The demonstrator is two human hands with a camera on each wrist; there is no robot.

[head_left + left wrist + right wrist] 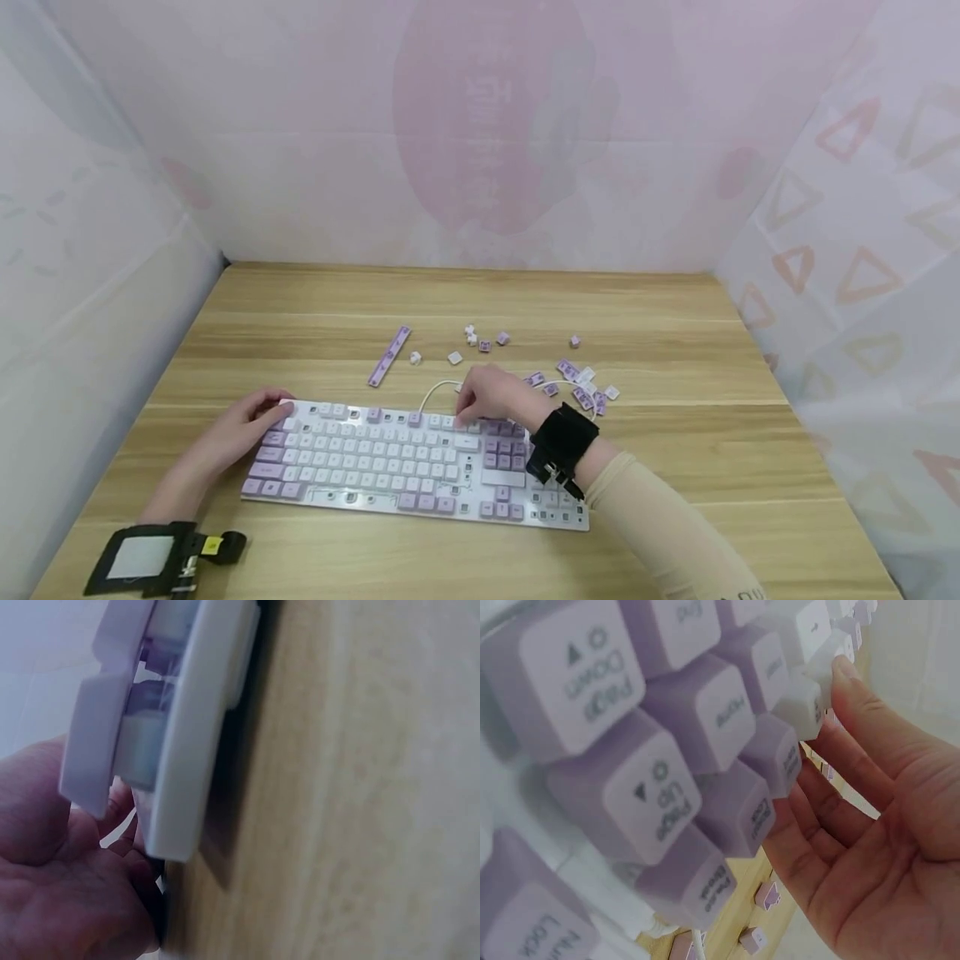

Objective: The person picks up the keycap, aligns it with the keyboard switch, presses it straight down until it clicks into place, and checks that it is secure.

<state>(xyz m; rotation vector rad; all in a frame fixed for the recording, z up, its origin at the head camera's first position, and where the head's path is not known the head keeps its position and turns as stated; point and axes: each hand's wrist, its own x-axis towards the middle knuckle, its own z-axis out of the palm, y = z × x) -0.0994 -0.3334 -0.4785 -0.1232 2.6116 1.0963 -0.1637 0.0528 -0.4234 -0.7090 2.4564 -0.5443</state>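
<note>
Beige sleeve [667, 525] foremost, right hand [489, 393] and left hand [243, 429] curled round edges of the white keyboard [375, 460].

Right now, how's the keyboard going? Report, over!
Left hand holding far left corner of keyboard. Right hand at far edge. Some keycaps missing. Loose keycaps, cable beyond it.

Left hand [238, 432] gripping, right hand [491, 393] pinching, hands apart, right forearm [660, 521] slanting inward

One keyboard [367, 458], one cable [448, 382] and over twelve loose keycaps [389, 357] show.
</note>
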